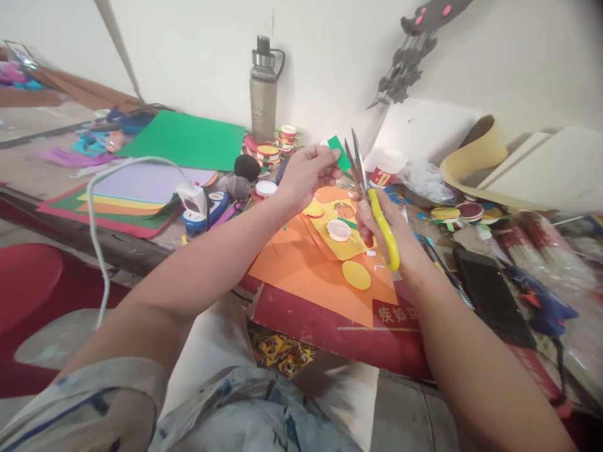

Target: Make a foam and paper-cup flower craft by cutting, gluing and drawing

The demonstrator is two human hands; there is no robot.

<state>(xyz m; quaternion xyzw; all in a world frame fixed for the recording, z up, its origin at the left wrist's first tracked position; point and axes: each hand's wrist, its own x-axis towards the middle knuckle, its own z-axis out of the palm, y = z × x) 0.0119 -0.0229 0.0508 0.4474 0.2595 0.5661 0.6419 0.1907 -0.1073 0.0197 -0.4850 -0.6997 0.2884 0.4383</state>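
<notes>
Between its thumb and fingers my left hand (315,172) pinches a small green piece of paper (339,154), raised above the table. My right hand (381,216) grips yellow-handled scissors (384,229), their blades parted and pointing up, just right of the green paper. Below both hands lies an orange sheet (301,267) with a yellow sheet (336,248) on top. A yellow paper disc (357,275) rests near the orange sheet's front edge. On the yellow sheet sits a small white round lid or ring (338,230).
Left are a green sheet (188,139), stacked coloured paper (127,194) and a white charger (192,198) with its cable. A bottle (262,94) stands at the wall beyond. To the right lie a paper cup (386,168), a black phone (492,295) and a blue glue gun (541,301).
</notes>
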